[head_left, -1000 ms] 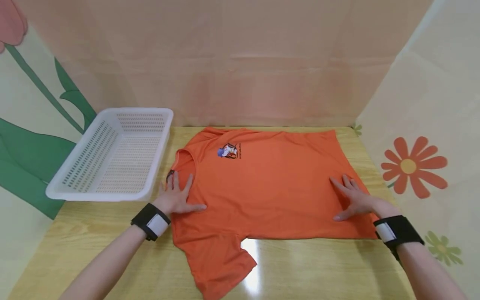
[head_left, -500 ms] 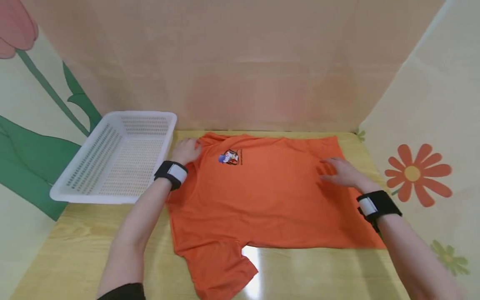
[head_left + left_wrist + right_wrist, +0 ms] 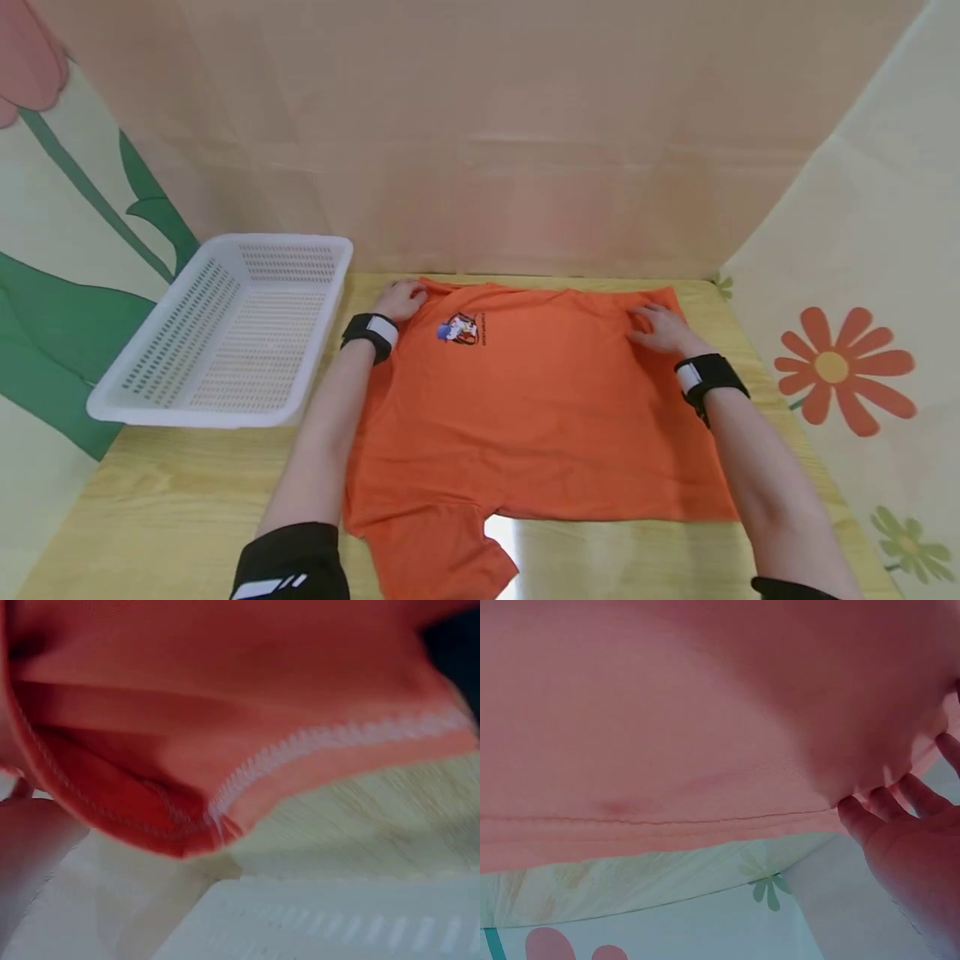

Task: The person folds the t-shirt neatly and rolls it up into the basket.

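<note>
An orange T-shirt (image 3: 540,400) lies front up on the table, collar at the left, a small printed logo (image 3: 459,329) near its far left. My left hand (image 3: 401,300) is at the far shoulder beside the collar, fingers curled into the cloth. In the left wrist view, only part of this left hand (image 3: 34,847) shows past a seamed edge of the shirt. My right hand (image 3: 660,327) is at the far side near the hem. In the right wrist view, the right fingertips (image 3: 853,806) pucker the shirt's edge; the thumb is hidden.
A white perforated plastic basket (image 3: 255,350) stands on the wooden table (image 3: 187,492), left of the shirt. A plain paper-like wall (image 3: 510,150) rises behind the table. Flower-printed panels (image 3: 885,250) border both sides.
Both hands have moved away from me to the shirt's far side, the left from the collar and the right from near the hem's middle. The shirt lies much as before.
</note>
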The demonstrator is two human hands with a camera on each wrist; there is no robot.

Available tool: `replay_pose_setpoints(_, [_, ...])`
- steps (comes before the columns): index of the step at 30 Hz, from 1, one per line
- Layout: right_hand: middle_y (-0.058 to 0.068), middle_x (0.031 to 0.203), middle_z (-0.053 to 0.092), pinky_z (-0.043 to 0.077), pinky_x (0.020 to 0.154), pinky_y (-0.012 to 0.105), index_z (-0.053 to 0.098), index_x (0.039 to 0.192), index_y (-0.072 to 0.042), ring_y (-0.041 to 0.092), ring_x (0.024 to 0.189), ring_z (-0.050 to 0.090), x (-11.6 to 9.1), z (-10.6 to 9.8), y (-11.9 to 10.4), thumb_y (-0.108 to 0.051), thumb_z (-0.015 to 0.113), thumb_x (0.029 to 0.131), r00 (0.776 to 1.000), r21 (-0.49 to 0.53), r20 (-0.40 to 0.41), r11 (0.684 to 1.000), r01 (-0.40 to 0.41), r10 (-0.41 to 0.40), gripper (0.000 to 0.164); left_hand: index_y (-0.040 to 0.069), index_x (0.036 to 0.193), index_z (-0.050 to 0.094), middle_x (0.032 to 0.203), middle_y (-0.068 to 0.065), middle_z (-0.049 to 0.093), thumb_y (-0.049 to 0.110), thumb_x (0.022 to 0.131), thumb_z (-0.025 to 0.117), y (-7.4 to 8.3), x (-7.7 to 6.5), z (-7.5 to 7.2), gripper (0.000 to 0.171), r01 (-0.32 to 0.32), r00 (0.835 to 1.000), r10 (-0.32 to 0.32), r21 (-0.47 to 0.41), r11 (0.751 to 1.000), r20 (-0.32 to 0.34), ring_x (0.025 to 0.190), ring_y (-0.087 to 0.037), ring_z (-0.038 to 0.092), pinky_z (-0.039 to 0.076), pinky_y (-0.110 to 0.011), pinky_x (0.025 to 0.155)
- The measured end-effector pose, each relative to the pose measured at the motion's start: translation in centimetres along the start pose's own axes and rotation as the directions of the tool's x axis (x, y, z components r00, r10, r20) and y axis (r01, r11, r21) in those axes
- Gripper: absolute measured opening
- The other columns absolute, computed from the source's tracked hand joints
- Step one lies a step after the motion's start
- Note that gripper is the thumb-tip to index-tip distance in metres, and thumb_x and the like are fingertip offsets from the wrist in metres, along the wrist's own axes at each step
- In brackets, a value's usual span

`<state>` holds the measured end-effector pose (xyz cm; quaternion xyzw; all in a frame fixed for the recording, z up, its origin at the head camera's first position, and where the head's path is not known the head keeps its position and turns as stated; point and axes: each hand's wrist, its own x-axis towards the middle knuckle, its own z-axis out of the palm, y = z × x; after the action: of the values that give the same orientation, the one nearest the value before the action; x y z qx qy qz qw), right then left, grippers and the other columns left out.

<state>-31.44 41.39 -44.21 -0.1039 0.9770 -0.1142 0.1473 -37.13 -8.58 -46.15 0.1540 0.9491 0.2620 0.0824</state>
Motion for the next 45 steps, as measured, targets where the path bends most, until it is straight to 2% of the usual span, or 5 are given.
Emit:
replay_pose_setpoints(11, [0.049,0.157,0.027,0.024,0.125,0.070,0.028,0.153,0.020,0.064,0.148,0.025,0.1,-0.3,0.3,-0.030,0.059,0.105,0.998,-0.018,0.039,0.999,-0.051,0.052,0.076,0.004,0.158,0.043,0.168,-0.012,0.037,0.022,0.108,0.043,0.7,0.3,-1.6,0.053,0.229,0.877,-0.291,-0.198,0.953,-0.384,0.156,-0.041,0.029,0.026,-0.057,0.129])
replay_pose_setpoints(18, [0.050,0.159,0.019,0.021,0.126,0.071,0.024,0.155,0.020,0.064,0.150,0.020,0.1,-0.1,0.4,-0.031,0.057,0.107,0.993,-0.002,0.059,0.995,-0.099,0.098,0.078,0.005,0.169,0.008,0.180,-0.009,-0.001,0.027,0.107,0.044,1.3,-0.9,-0.9,0.075,0.264,0.942,-0.264,-0.029,0.964,-0.208,0.166,-0.039,-0.006,0.006,-0.059,0.135])
replay_pose_setpoints(30, [0.043,0.148,0.046,0.031,0.118,0.073,0.053,0.141,0.012,0.060,0.139,0.038,-4.8,0.8,-1.0,-0.023,0.071,0.100,0.987,0.008,-0.152,0.999,0.053,-0.051,0.057,0.001,0.150,0.049,0.154,-0.029,0.041,0.016,0.099,0.064,4.2,-9.2,1.0,0.055,-0.114,0.987,0.123,0.089,0.990,-0.103,0.145,-0.053,0.033,0.026,-0.065,0.124])
replay_pose_setpoints(38, [0.007,0.100,0.069,0.052,0.078,0.036,0.075,0.112,-0.008,0.019,0.088,0.058,-13.8,2.0,-2.6,-0.022,0.083,0.091,0.993,0.052,-0.069,0.994,0.097,-0.093,0.027,0.011,0.122,0.072,0.117,-0.007,0.070,0.012,0.094,0.076,3.6,-19.9,1.0,0.029,-0.476,0.877,0.471,0.042,0.878,0.088,0.111,-0.025,0.060,0.052,-0.045,0.098])
replay_pose_setpoints(45, [-0.009,0.075,0.057,0.039,0.060,0.021,0.073,0.097,-0.018,0.001,0.065,0.045,-20.0,2.1,-1.5,-0.025,0.085,0.087,0.993,0.156,0.072,0.984,0.083,-0.095,0.017,0.027,0.104,0.079,0.107,0.014,0.068,0.028,0.088,0.086,3.6,-26.5,0.2,0.017,-0.501,0.748,0.541,-0.208,0.840,0.385,0.108,-0.004,0.059,0.053,-0.033,0.103])
